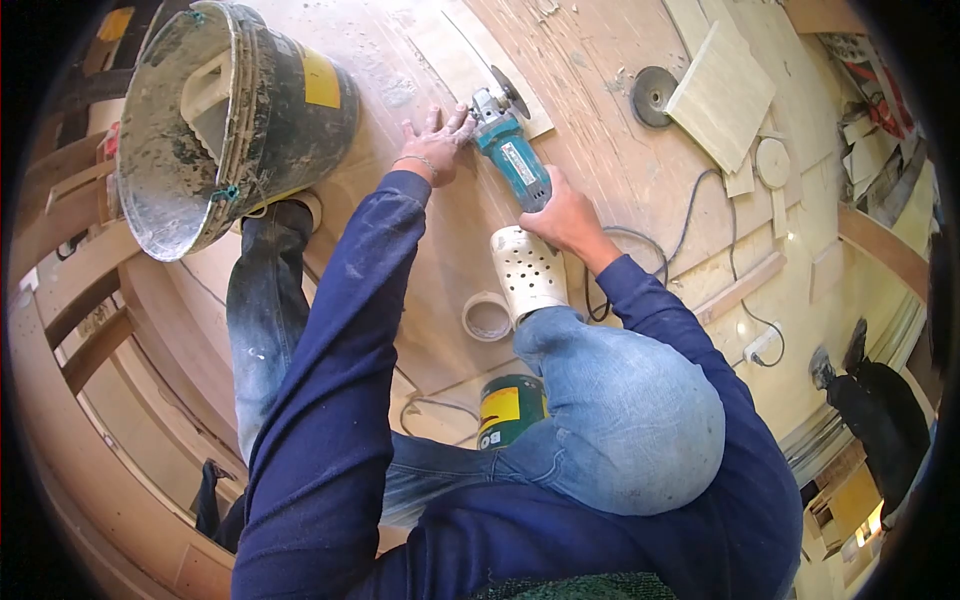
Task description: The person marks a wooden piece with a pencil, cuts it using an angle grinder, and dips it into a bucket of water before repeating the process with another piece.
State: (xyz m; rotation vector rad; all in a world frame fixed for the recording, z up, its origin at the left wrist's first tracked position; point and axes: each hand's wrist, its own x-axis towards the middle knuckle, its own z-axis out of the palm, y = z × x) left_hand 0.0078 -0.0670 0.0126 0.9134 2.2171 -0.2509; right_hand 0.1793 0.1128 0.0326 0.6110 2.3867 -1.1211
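Note:
A teal angle grinder [514, 160] with a thin disc [511, 92] at its head lies over a pale tile strip [478, 62] on the wooden floor. My right hand [566, 212] is wrapped round the rear of the grinder's body. Beside the grinder head, my left hand [437, 143] rests on the floor at the strip's edge, its fingers spread and holding nothing. The disc stands edge-on over the strip; whether it touches the strip I cannot tell.
A large dusty bucket [290, 100] lies tilted at upper left. My white clog [528, 272] is just below the grinder. A loose disc [653, 97] and a square tile [722, 95] lie at upper right. The cord [690, 220] loops right; a tape roll [486, 317] and green can [509, 407] are nearer.

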